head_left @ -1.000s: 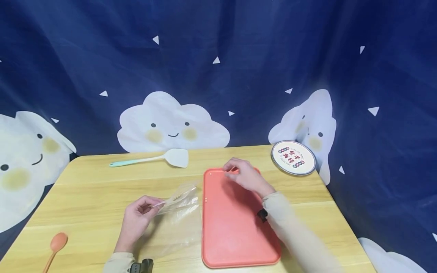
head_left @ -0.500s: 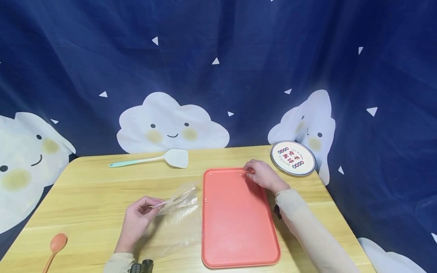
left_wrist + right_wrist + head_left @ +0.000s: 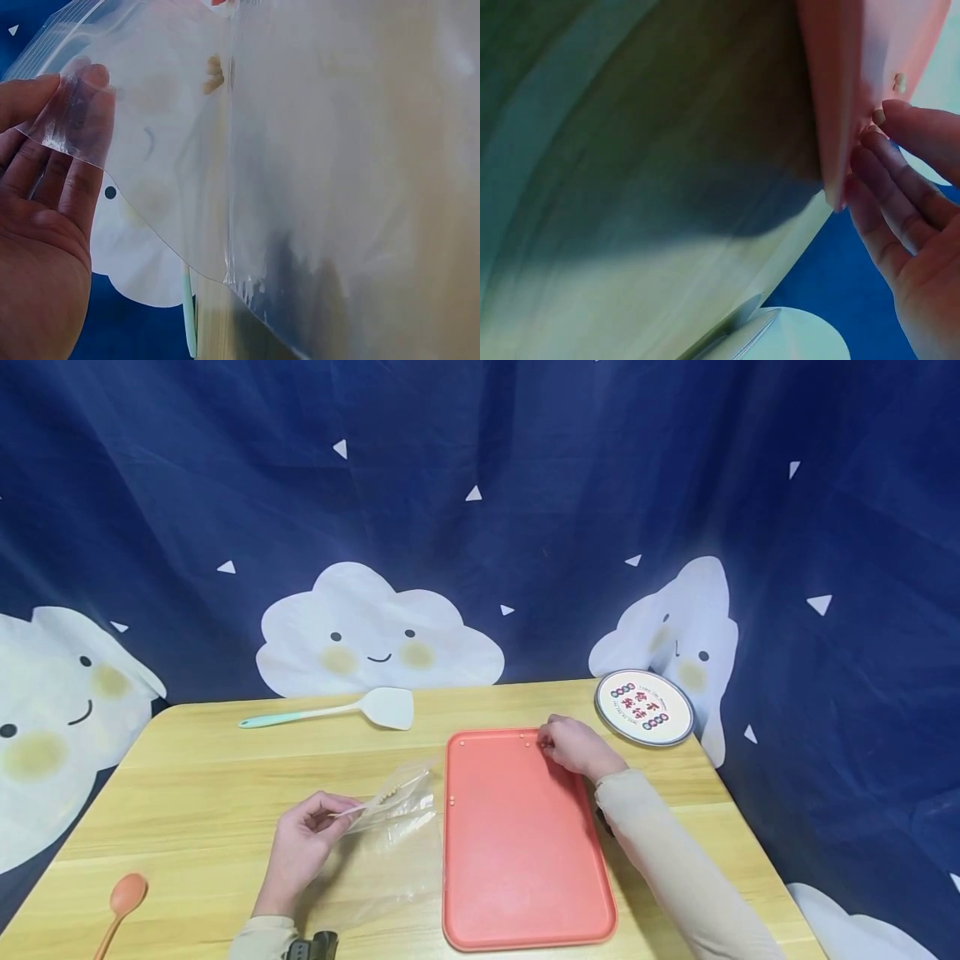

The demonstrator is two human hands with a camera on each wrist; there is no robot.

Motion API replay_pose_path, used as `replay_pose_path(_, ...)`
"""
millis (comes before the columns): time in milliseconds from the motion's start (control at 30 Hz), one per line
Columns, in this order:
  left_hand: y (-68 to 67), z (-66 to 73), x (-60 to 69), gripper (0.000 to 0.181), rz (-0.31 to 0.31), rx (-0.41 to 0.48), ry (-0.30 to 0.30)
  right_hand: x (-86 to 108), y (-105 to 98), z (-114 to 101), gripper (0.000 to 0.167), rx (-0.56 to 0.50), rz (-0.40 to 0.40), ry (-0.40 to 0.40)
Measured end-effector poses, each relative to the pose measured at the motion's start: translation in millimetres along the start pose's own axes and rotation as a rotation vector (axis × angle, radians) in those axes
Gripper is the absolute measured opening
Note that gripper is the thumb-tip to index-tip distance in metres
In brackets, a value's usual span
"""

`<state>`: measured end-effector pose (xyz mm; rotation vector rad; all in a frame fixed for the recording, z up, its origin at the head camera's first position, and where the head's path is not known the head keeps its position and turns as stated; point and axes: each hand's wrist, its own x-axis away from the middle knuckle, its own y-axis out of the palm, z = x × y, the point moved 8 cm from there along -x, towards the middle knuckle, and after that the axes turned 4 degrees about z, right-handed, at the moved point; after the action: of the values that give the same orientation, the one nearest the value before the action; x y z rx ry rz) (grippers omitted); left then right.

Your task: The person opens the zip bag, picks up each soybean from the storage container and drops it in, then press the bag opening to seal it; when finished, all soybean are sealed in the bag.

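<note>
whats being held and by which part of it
The left hand pinches the clear bag by its edge. Whether the right hand grips the nearest small bead cannot be told.

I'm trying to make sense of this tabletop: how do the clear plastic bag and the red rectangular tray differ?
The clear plastic bag is see-through; the red rectangular tray is opaque. The left hand pinches the bag, while the tray lies flat on the light wooden table. The bag's small pale-yellow pieces cluster together; the tray's are spread along its edges. Both hold similar-looking pieces.
</note>
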<state>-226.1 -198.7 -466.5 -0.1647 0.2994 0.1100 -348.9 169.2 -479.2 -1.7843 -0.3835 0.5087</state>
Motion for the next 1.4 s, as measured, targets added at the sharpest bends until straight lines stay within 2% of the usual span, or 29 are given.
replay_pose_path(167, 1.2, -0.9, 0.8, 0.015, -0.010, 0.001, 0.004, -1.3, 2, -2, 0.009, 0.049, -0.009, 0.007)
replay_pose_path(467, -0.6, -1.0, 1.9, 0.012, -0.025, -0.017, 0.005, 4.1, -1, -2, 0.009, 0.060, 0.000, 0.024)
replay_pose_path(700, -0.3, 0.7, 0.9, 0.014, -0.006, -0.019, -0.011, 6.4, -6, -1, 0.005, -0.068, 0.018, 0.098)
replay_pose_path(867, -0.2, 1.9, 0.3, 0.015, 0.000, -0.020, -0.009, 5.6, -14, -7, 0.005, -0.160, 0.068, 0.121)
replay_pose_path(1133, -1.2, 3.4, 0.0, 0.016, 0.011, -0.021, -0.007, 4.2, -32, -39, 0.007, -0.354, 0.182, 0.012)
replay_pose_path(1400, -1.8, 3.1, 0.8, 0.017, 0.010, -0.037, 0.002, 1.1, -39, -73, 0.011, -0.514, 0.210, -0.001)
